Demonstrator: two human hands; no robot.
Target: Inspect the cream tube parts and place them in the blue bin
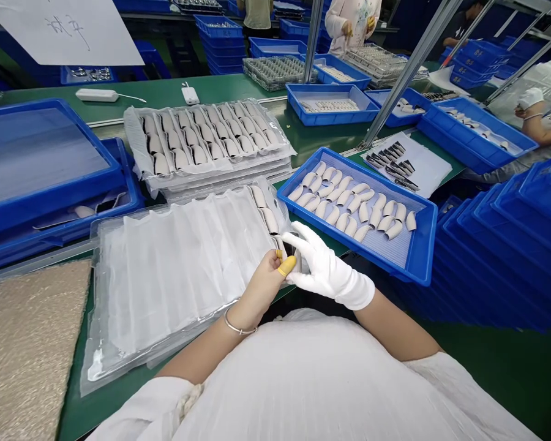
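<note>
Just past the right edge of the near tray, both my hands meet around a small curved shell piece (pixel 290 248) with a dark inner face, partly hidden by fingers. My left hand (pixel 269 278), with yellow finger cots on thumb and finger, pinches its near side. Wearing a white glove, my right hand (pixel 324 266) curls its thumb and fingers around the other side. White film covers most of the near tray (pixel 179 269). Similar pieces (pixel 269 219) lie in its exposed right column. Several loose white curved pieces (pixel 344 199) lie in the blue bin (pixel 425 245) to the right.
Behind the near tray stands a stack of filled clear trays (pixel 206 141). Blue bins (pixel 41 165) sit at left, beside a tan foam sheet (pixel 27 349). Metal posts (pixel 411 73) rise behind the bin. Stacked blue crates (pixel 500 257) stand at right. Co-workers (pixel 351 21) are across the bench.
</note>
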